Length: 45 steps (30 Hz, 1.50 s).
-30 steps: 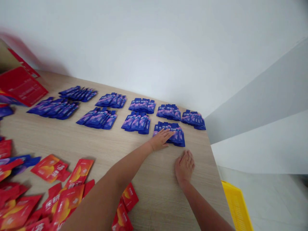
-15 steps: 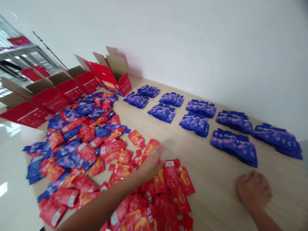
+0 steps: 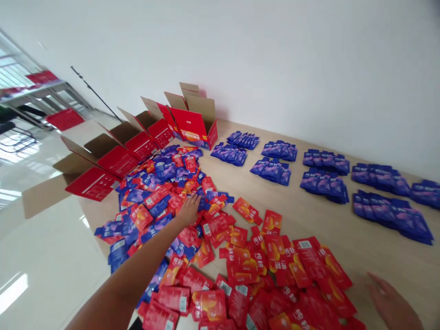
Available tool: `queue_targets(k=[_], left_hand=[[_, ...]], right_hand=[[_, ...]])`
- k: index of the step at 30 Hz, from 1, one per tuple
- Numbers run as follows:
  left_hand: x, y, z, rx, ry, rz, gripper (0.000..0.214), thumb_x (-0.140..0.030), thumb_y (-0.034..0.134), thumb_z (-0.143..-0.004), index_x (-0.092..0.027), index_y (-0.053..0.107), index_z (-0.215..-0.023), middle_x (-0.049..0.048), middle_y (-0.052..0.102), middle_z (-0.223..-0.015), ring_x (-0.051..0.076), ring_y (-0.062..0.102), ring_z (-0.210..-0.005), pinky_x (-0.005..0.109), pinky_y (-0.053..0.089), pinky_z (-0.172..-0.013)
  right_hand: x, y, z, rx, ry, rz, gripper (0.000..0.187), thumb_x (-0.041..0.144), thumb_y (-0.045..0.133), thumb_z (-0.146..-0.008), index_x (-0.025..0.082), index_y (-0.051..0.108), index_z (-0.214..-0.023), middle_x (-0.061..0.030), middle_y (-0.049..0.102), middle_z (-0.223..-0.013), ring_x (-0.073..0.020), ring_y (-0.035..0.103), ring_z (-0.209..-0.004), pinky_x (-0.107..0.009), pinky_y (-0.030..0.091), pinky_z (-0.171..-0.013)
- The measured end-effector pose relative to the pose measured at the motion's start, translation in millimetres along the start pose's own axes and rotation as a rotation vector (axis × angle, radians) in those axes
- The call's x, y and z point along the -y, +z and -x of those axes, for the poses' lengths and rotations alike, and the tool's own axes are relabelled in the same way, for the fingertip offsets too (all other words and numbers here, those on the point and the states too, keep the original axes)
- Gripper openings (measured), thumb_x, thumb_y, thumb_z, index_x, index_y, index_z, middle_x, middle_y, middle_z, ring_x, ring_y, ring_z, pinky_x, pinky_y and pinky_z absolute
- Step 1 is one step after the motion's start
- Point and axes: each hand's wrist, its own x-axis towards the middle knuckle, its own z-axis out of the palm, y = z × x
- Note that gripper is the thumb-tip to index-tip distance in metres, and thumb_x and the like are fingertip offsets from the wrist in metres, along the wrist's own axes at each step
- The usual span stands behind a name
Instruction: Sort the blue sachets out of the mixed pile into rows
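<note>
My left hand point(image 3: 190, 211) reaches into a mixed pile of red and blue pouches. Its fingers are stretched out at the edge of a blue pouch point(image 3: 203, 203), and no firm grip on it shows. Low on the right, my right hand point(image 3: 392, 300) is slightly blurred, its fingers apart and nothing in them. It hovers by the table just right of a heap of red pouches point(image 3: 309, 259) with orange fruit pictures. One red pouch point(image 3: 247, 210) lies face up between the mixed pile and the open tabletop.
Along the wall, blue pouches stand in overlapping fanned groups point(image 3: 323, 183) in two rows on the wooden table point(image 3: 233, 183). Open red cartons point(image 3: 190, 126) line the table's far left edge, flaps up. Beyond them are a glossy floor point(image 3: 44, 238) and a grey rack point(image 3: 37, 98).
My left hand has moved from the red heap leftward to the mixed pile. My right hand has opened and come nearer the red heap. The view has swung left.
</note>
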Motion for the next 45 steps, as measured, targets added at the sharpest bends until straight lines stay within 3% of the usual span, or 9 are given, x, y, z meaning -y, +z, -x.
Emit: queue_targets(k=[6, 12, 18, 21, 25, 31, 38, 41, 45], left_hand=[[6, 1.7, -5, 0.032, 0.114, -0.054, 0.059, -0.008, 0.046, -0.078, -0.011, 0.043, -0.137, 0.0188, 0.052, -0.135, 0.029, 0.046, -0.128, 0.048, 0.032, -0.109], [2, -4.3, 0, -0.094, 0.173, 0.112, 0.059, -0.009, 0.049, -0.076, -0.014, 0.046, -0.135, 0.0145, 0.058, -0.121, 0.027, 0.051, -0.117, 0.047, 0.038, -0.104], [-13, -28.6, 21, -0.395, 0.083, 0.699, 0.05, -0.013, 0.04, -0.081, -0.013, 0.044, -0.131, 0.0141, 0.055, -0.123, 0.023, 0.051, -0.118, 0.045, 0.039, -0.104], [-25, -44.2, 40, -0.461, -0.19, 1.072, 0.038, -0.027, 0.039, -0.088, -0.015, 0.048, -0.123, 0.0104, 0.064, -0.107, 0.022, 0.061, -0.105, 0.04, 0.046, -0.095], [-40, -56.2, 63, -0.35, -0.53, 1.446, 0.036, -0.048, 0.051, -0.083, -0.018, 0.057, -0.102, 0.0062, 0.068, -0.082, 0.024, 0.068, -0.085, 0.035, 0.055, -0.075], [-60, -51.4, 89, -0.174, -0.74, 1.701, 0.041, -0.056, 0.064, -0.071, -0.021, 0.056, -0.092, 0.0014, 0.067, -0.067, 0.021, 0.067, -0.057, 0.032, 0.053, -0.053], [-127, -44.9, 109, -0.136, -0.653, 1.503, 0.048, -0.066, 0.061, -0.065, -0.019, 0.057, -0.073, -0.0012, 0.059, -0.058, 0.018, 0.059, -0.055, 0.029, 0.049, -0.054], [-180, -42.8, 123, 0.035, -0.497, 1.53, 0.045, -0.065, 0.055, -0.071, -0.02, 0.058, -0.073, -0.0017, 0.058, -0.06, 0.017, 0.056, -0.057, 0.032, 0.051, -0.061], [-241, -37.2, 150, 0.437, -0.184, 1.63, 0.042, -0.064, 0.053, -0.075, -0.023, 0.06, -0.072, -0.0007, 0.059, -0.066, 0.018, 0.058, -0.065, 0.034, 0.052, -0.072]], right_hand=[[147, 60, 35, 0.071, -0.178, -0.156, 0.046, 0.047, 0.039, -0.072, 0.019, 0.063, -0.099, -0.0171, 0.067, -0.108, -0.0329, 0.061, -0.107, -0.05, 0.045, -0.098], [322, 123, 15, 0.206, -0.572, -0.186, 0.04, 0.022, 0.043, -0.078, 0.019, 0.06, -0.114, -0.0106, 0.064, -0.12, -0.0266, 0.055, -0.117, -0.044, 0.04, -0.104], [402, 168, -20, 0.235, -0.591, -0.136, 0.046, 0.004, 0.052, -0.069, 0.02, 0.06, -0.112, -0.007, 0.065, -0.117, -0.0271, 0.054, -0.117, -0.042, 0.04, -0.101], [409, 170, -22, 0.243, -0.581, -0.098, 0.036, 0.002, 0.056, -0.065, 0.017, 0.064, -0.098, -0.0146, 0.066, -0.109, -0.0284, 0.056, -0.109, -0.042, 0.042, -0.093], [404, 151, -14, 0.255, -0.616, -0.079, 0.02, 0.005, 0.052, -0.072, 0.019, 0.063, -0.08, -0.0124, 0.068, -0.098, -0.0232, 0.058, -0.1, -0.033, 0.042, -0.086], [368, 100, 15, 0.215, -0.551, -0.124, 0.017, 0.025, 0.043, -0.088, 0.023, 0.059, -0.084, -0.0062, 0.068, -0.077, -0.0202, 0.061, -0.069, -0.03, 0.042, -0.063], [264, 10, 93, 0.236, -0.395, -0.38, 0.025, 0.047, 0.055, -0.077, 0.022, 0.06, -0.075, -0.0039, 0.067, -0.069, -0.0216, 0.063, -0.063, -0.03, 0.047, -0.058], [223, -28, 135, 0.517, -0.367, -0.415, 0.028, 0.051, 0.063, -0.071, 0.023, 0.063, -0.069, -0.0014, 0.066, -0.063, -0.0205, 0.062, -0.058, -0.029, 0.048, -0.053], [192, -39, 172, 0.601, -0.197, -0.514, 0.032, 0.054, 0.069, -0.063, 0.025, 0.066, -0.076, -0.003, 0.07, -0.07, -0.0235, 0.065, -0.064, -0.032, 0.053, -0.058]])
